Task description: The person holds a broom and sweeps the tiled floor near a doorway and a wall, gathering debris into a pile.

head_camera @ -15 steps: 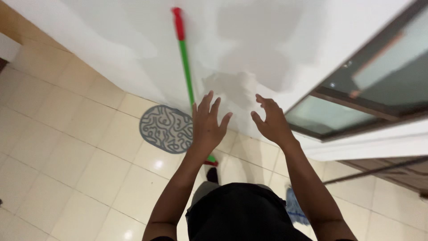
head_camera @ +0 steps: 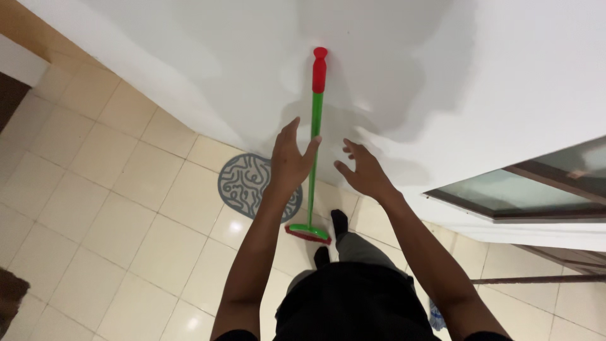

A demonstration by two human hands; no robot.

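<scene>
The left hand (head_camera: pixel 289 165) is open, with the fingers spread, and its fingertips touch the green handle of the broom (head_camera: pixel 316 126) at about the middle of the stick; it does not close around it. The right hand (head_camera: pixel 362 172) is also open and holds nothing; it is just beside the handle, on the right, apart from it.

The broom stands almost upright and leans on the white wall (head_camera: pixel 189 57). Its long axis goes from the floor up to the wall: the red grip end points up and rests against the wall, and the red brush head is down on the cream tiled floor (head_camera: pixel 95 202), near the person's foot in a dark sock (head_camera: pixel 339 222).

Left of the broom, an oval grey mat (head_camera: pixel 243 183) with a curly pattern lies on the floor beside the wall. At the right, a glass window with a dark frame (head_camera: pixel 536 189) is seen.
</scene>
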